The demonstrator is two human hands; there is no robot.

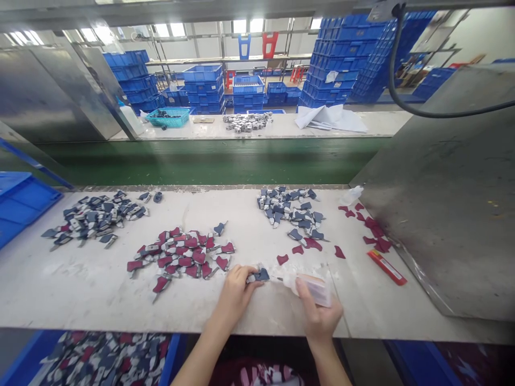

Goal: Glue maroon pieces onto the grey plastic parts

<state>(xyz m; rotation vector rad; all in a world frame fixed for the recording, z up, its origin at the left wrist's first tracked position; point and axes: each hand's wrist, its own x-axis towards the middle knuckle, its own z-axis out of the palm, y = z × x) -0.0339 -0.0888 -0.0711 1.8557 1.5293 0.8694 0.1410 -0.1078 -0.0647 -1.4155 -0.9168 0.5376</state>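
My left hand (238,284) pinches a small grey part with a dark blue-grey face (262,275) just above the white tabletop. In my right hand (322,316) is a translucent squeeze bottle (316,289), tilted so that its thin tip points left toward the part, with a small gap between them. A heap of parts with maroon faces (187,254) lies to the left of my left hand. Beyond my hands sits a heap of dark blue-grey parts (287,209). Loose maroon pieces (282,259) are scattered in front of the bottle.
Another heap of dark parts (96,217) is at far left, near a blue crate (26,201). A red packet (387,267) lies by the metal panel (454,203) on the right. Below the table edge, a blue bin (176,354) holds mixed parts. A green belt (241,161) runs behind.
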